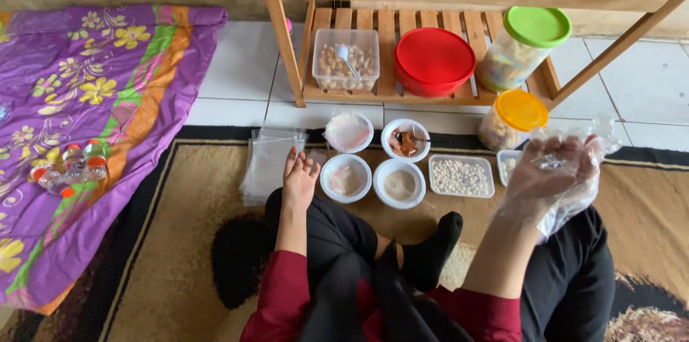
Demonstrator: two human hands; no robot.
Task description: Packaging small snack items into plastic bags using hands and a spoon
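Wearing a loose plastic glove, the right hand (549, 173) is open wide and holds nothing. The bare left hand (298, 180) lies flat, fingers spread, touching the clear bags (267, 162). Pinching just one bag would work best.

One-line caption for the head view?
Right hand in clear plastic glove raised; left hand reaches toward small white bowls.

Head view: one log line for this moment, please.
left hand: bare, flat, touching stack of clear bags | right hand: raised, in clear plastic glove, holding nothing | four white bowls ahead on rug
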